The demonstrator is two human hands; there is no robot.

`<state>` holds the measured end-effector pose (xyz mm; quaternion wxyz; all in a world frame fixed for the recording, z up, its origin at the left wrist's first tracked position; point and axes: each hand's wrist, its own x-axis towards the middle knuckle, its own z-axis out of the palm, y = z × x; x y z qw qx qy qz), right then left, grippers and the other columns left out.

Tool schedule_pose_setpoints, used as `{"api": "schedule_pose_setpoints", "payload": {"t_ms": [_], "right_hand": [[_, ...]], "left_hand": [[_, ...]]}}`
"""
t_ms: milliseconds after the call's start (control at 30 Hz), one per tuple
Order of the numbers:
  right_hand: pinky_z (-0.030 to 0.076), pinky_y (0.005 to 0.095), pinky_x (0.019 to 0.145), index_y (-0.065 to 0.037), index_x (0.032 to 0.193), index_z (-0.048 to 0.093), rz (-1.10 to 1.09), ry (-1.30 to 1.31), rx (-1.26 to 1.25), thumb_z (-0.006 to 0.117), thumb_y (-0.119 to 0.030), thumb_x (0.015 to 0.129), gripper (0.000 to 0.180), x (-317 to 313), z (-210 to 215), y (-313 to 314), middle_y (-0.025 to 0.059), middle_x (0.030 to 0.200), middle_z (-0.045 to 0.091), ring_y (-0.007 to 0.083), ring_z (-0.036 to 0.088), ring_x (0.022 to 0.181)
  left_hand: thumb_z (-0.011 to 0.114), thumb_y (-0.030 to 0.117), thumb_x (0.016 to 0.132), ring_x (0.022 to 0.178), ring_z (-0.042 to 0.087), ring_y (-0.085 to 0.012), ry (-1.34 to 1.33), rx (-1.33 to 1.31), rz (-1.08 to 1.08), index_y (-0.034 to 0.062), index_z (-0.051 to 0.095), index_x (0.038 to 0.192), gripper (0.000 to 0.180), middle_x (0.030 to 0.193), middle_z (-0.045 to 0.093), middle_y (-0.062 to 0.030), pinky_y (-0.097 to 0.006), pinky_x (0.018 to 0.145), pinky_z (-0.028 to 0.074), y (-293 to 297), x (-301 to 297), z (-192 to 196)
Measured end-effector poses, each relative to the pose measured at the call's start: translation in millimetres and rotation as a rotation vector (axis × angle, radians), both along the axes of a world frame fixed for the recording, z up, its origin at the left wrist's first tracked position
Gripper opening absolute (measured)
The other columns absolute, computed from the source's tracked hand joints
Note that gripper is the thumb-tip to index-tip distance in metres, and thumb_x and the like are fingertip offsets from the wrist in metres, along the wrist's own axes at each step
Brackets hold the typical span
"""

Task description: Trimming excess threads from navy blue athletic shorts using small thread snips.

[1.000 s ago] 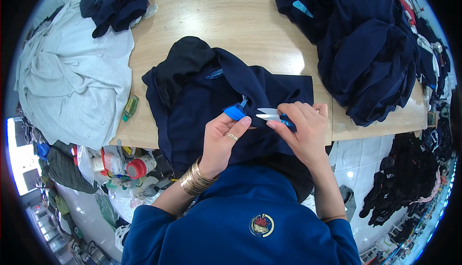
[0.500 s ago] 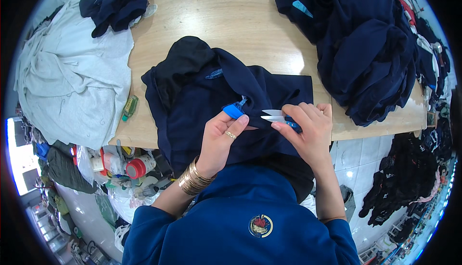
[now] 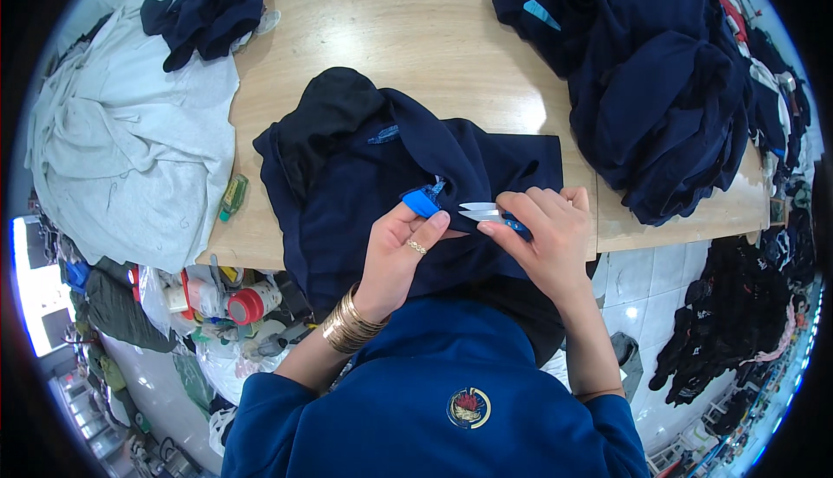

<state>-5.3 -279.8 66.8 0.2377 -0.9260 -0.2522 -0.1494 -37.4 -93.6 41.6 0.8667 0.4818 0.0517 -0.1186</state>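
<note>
A dark navy garment point(image 3: 338, 209) with a black lining section lies on the table in front of me. Between the thumb and fingers of my left hand point(image 3: 403, 244), which is closed, is a bright blue tab point(image 3: 420, 203) on the garment. Just above it a patterned bit of trim shows. My right hand point(image 3: 551, 239) is closed around thread snips point(image 3: 499, 216) with blue handles. Their two pale blades point left toward the tab, slightly apart from each other and a short way off my left fingertips.
A large navy fabric pile point(image 3: 659, 96) occupies the right of the wooden table point(image 3: 373, 9). Pale grey cloth point(image 3: 130, 148) drapes over the left side, with a small navy piece point(image 3: 208, 14) on top. A small green object point(image 3: 232, 196) lies beside it. Bags and a red-lidded container point(image 3: 247, 304) sit below.
My right hand has moved a little left with the snips, bringing the blades nearer the blue tab. My left hand keeps its hold, almost still.
</note>
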Motion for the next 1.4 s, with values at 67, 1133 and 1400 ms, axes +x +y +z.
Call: {"api": "schedule_pose_setpoints", "payload": {"t_ms": [67, 1133, 1400], "right_hand": [[0.029, 0.0313, 0.064, -0.013, 0.077, 0.059, 0.001, -0.003, 0.002, 0.067, -0.045, 0.076, 0.032, 0.4, 0.3, 0.9, -0.0012, 0.060, 0.046, 0.0128, 0.047, 0.055], [0.029, 0.0318, 0.063, -0.013, 0.077, 0.060, -0.043, -0.007, -0.033, 0.068, -0.043, 0.076, 0.031, -3.0, 6.2, 1.1, -0.0014, 0.060, 0.046, 0.0133, 0.046, 0.055], [0.030, 0.0319, 0.063, -0.013, 0.077, 0.060, -0.039, 0.005, -0.014, 0.068, -0.043, 0.076, 0.030, -5.5, 8.1, 0.4, -0.0011, 0.058, 0.046, 0.0136, 0.046, 0.054]], "left_hand": [[0.052, 0.009, 0.092, 0.092, 0.061, -0.0146, 0.003, 0.007, 0.003, -0.0001, 0.058, 0.102, 0.015, 0.099, 0.064, -0.0079, -0.033, 0.088, 0.049, -0.3, -0.4, 0.8], [0.058, 0.010, 0.090, 0.075, 0.050, -0.0009, -0.088, 0.253, 0.060, 0.0014, 0.061, 0.092, 0.009, 0.080, 0.057, 0.0042, -0.016, 0.069, 0.040, 0.7, -3.0, -4.8], [0.057, 0.009, 0.091, 0.075, 0.049, -0.0007, -0.083, 0.239, 0.058, 0.0013, 0.060, 0.095, 0.009, 0.082, 0.057, 0.0043, -0.016, 0.069, 0.040, 0.4, -2.8, -4.8]]}}
